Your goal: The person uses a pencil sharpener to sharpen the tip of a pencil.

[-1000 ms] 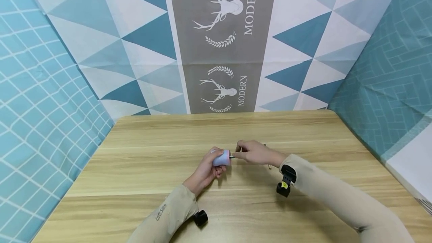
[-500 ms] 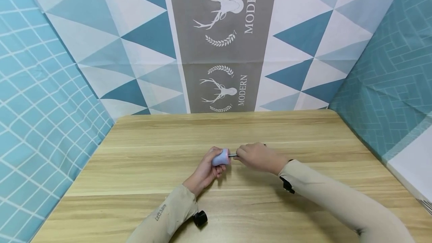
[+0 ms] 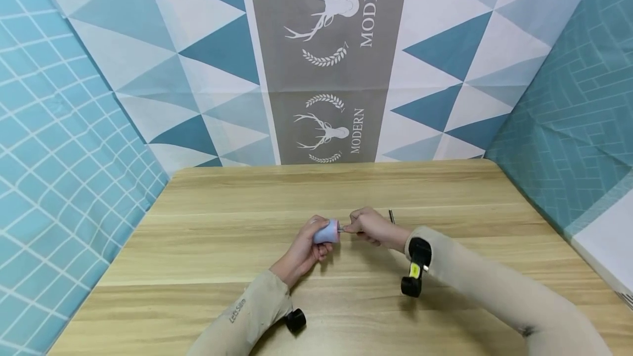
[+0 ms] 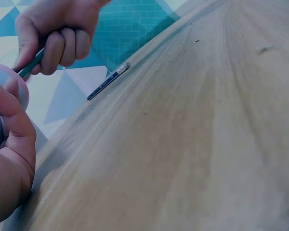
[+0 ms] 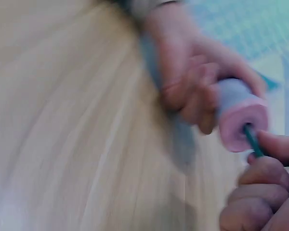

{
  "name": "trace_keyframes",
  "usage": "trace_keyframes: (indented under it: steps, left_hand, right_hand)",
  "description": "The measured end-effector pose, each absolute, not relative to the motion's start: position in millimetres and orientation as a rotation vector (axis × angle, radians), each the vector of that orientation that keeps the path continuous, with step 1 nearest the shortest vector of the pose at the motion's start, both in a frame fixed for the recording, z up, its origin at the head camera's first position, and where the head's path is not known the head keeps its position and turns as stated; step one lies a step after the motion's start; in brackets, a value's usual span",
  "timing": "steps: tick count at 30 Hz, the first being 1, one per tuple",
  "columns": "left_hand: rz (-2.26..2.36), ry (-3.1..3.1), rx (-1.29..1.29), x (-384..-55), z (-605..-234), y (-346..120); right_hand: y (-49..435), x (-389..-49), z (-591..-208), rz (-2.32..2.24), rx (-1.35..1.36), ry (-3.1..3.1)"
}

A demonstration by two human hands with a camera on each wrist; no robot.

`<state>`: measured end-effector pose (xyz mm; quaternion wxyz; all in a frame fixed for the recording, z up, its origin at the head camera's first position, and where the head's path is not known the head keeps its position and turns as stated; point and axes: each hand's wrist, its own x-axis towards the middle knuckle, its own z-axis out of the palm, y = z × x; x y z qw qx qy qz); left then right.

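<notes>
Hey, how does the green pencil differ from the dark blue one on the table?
The green pencil is held in the right hand; the dark blue pencil lies on the table. The green pencil goes into the sharpener, while the dark blue pencil lies apart from it. The green pencil is mostly hidden; the dark blue pencil shows its length. Both look slim and straight.
</notes>
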<state>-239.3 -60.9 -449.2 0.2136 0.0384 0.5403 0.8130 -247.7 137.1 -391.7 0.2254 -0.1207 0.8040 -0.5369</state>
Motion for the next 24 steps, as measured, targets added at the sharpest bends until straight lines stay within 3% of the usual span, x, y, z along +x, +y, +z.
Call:
trace_keyframes:
  steps: [3,6,13,17,24]
  left_hand:
    - [2.240,1.544,0.117,-238.5,-450.2,-60.4]
    - [2.222,1.584,0.125,-237.2,-450.7,-60.1]
    - [2.239,1.569,0.149,-237.8,-448.9,-59.0]
    - [2.250,1.537,0.146,-237.3,-446.7,-59.6]
    - [2.251,1.516,0.171,-238.1,-446.6,-62.1]
  right_hand:
    - [141.7,-254.8,-388.3,-1.491,-0.099,1.900]
    - [146.1,-258.7,-387.7,-1.443,-0.030,1.744]
    - [148.5,-259.9,-384.0,-1.387,-0.185,1.890]
    - [153.4,-255.5,-378.6,-1.283,-0.505,2.193]
    - [164.0,-245.3,-381.8,-0.846,-1.349,2.688]
